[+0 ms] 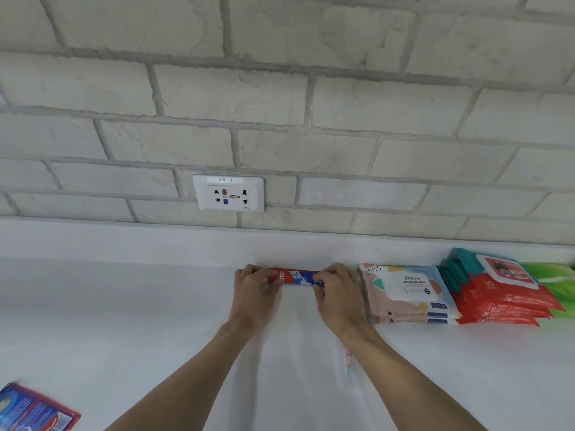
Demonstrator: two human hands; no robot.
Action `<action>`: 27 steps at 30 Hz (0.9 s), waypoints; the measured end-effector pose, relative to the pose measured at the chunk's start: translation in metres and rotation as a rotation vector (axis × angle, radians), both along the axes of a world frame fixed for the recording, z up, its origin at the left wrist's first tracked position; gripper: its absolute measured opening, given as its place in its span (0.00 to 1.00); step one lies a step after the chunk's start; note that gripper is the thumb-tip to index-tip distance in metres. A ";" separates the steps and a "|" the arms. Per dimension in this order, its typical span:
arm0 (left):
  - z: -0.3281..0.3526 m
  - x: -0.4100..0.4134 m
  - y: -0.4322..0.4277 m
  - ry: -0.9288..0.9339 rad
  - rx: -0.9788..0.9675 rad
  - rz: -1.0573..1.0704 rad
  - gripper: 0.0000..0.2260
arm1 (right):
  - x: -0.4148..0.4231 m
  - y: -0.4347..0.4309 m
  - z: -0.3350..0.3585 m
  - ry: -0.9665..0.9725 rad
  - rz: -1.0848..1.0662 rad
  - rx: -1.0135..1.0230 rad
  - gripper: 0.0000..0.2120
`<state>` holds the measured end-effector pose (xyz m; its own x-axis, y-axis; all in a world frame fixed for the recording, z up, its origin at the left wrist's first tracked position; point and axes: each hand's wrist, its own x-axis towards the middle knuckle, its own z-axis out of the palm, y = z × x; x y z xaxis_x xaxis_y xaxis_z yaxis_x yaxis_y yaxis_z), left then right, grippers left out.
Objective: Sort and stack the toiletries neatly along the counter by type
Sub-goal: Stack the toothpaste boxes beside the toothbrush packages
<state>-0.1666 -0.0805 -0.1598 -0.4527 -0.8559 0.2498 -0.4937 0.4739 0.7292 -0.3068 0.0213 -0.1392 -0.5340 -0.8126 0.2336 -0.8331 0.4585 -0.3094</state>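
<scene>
Both ends of the toothpaste box (295, 277) are gripped, left hand (253, 286) and right hand (337, 293) curled round them, box lying lengthwise at the counter (124, 306) back edge just beside the wipes (404, 290); likely light, stiff card, dentable mid-span, so end grips suit.

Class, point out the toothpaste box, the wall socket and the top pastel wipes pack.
toothpaste box (297, 277), head view, its visible red-and-blue middle
wall socket (228, 194), head view, centre of its plate
top pastel wipes pack (410, 285), head view, its white lid
</scene>
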 end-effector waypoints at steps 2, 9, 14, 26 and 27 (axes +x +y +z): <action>0.003 0.005 0.003 0.027 0.035 0.022 0.08 | 0.003 0.002 0.003 -0.008 0.015 -0.007 0.13; 0.016 0.038 0.017 0.034 0.055 -0.016 0.08 | 0.033 0.014 0.020 -0.156 0.100 -0.033 0.12; 0.034 0.077 0.033 -0.012 0.011 -0.090 0.08 | 0.070 0.031 0.032 -0.228 0.147 -0.031 0.11; 0.046 0.211 0.085 -0.068 -0.142 -0.012 0.07 | 0.195 0.058 0.046 -0.354 0.329 -0.112 0.07; 0.044 0.222 0.088 -0.078 -0.140 0.006 0.07 | 0.206 0.059 0.044 -0.370 0.343 -0.102 0.07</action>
